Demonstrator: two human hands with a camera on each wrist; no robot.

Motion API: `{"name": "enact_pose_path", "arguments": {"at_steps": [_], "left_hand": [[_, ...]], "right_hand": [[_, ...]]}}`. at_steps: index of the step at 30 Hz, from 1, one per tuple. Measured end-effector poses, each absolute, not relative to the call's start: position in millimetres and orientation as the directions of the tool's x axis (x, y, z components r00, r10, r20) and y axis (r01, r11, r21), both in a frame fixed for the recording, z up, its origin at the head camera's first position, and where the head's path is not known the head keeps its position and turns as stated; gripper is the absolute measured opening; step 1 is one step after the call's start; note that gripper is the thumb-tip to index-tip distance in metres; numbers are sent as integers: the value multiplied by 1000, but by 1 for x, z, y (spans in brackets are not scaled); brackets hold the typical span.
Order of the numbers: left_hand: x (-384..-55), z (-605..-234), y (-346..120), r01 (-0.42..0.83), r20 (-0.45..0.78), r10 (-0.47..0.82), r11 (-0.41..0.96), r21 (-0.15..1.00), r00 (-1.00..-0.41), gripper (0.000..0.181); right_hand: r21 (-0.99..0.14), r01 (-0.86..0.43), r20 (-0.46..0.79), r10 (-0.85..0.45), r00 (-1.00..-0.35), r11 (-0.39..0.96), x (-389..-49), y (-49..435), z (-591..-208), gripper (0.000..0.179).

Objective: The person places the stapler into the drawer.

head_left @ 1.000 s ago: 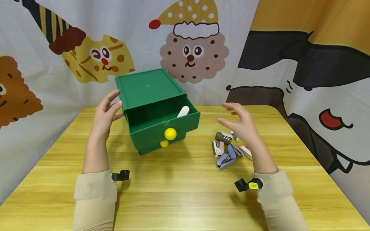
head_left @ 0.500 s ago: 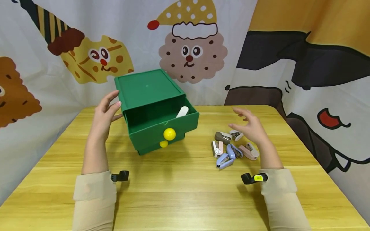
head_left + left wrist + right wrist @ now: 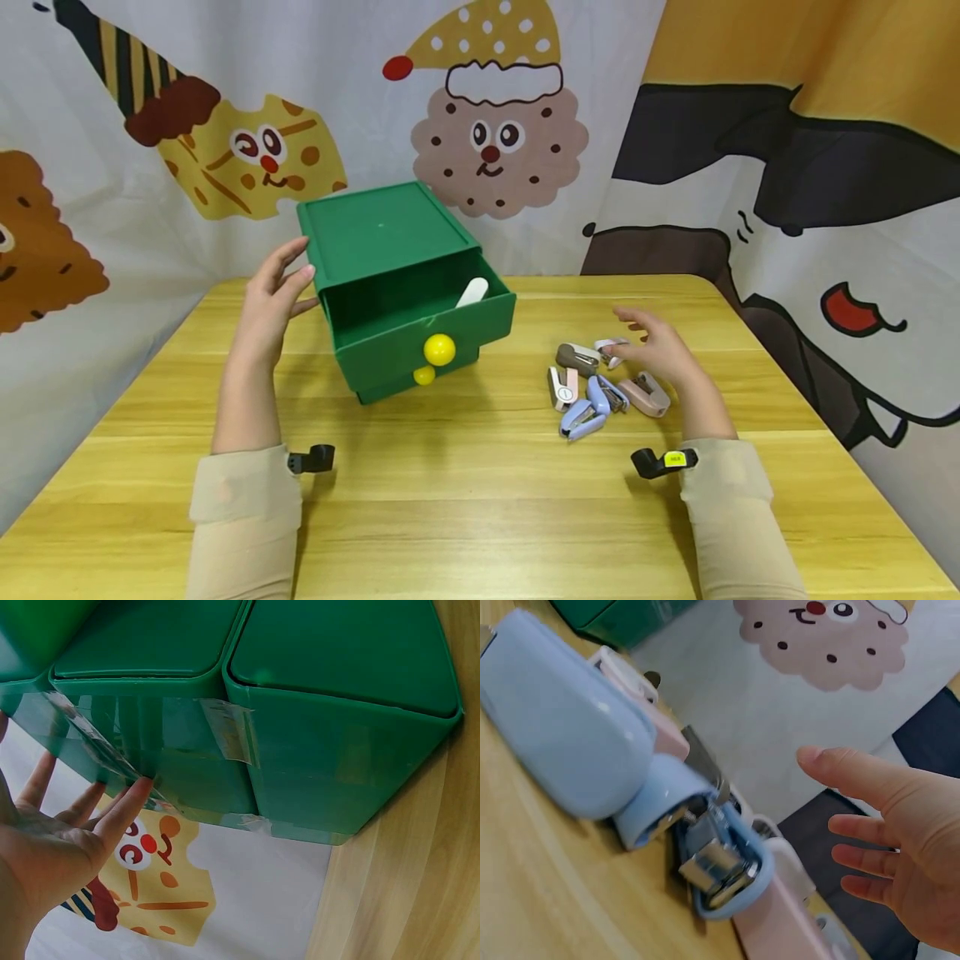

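Observation:
My left hand (image 3: 270, 304) rests its relaxed fingertips on the left side of a green drawer box (image 3: 382, 233). In the left wrist view its fingers (image 3: 124, 814) touch the taped side wall. The upper drawer (image 3: 431, 329) is pulled out, and a white rounded piece (image 3: 474, 291) sticks up inside it. My right hand (image 3: 663, 354), empty, has fingers and thumb apart over the back of a group of small staplers. Nearest its fingertips is a white stapler (image 3: 606, 347). Around it lie a grey stapler (image 3: 576, 358), a pink stapler (image 3: 647, 396) and a blue stapler (image 3: 583, 419).
Another blue stapler (image 3: 609, 395) and a white-and-pink stapler (image 3: 562, 389) lie in the same group on the wooden table (image 3: 465, 533). Yellow ball knobs (image 3: 439, 350) jut from the drawer fronts. A cartoon-printed curtain (image 3: 375, 100) hangs behind the table.
My right hand has moved right, then down to the white stapler at the back of the group. My left hand stays at the box, and the drawer stands as before.

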State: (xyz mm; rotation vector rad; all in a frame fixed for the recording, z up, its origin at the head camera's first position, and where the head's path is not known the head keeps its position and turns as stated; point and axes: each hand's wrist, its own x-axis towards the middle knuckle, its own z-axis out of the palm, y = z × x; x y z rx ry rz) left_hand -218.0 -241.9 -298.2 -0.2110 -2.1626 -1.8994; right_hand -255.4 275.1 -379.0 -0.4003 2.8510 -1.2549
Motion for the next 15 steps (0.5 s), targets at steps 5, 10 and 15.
{"name": "enact_pose_path", "arguments": {"at_steps": [5, 10, 15], "left_hand": [[-218, -298, -242, 276, 286, -60, 134, 952, -956, 53], [-218, -298, -242, 279, 288, -60, 132, 951, -956, 53], [-218, -298, -241, 276, 285, -61, 131, 952, -957, 53]], "right_hand": [[-730, -206, 58, -241, -969, 652, -260, 281, -392, 72], [-733, -186, 29, -243, -970, 655, -262, 283, -398, 72], [-719, -161, 4, -228, -974, 676, -262, 284, -403, 69]]}}
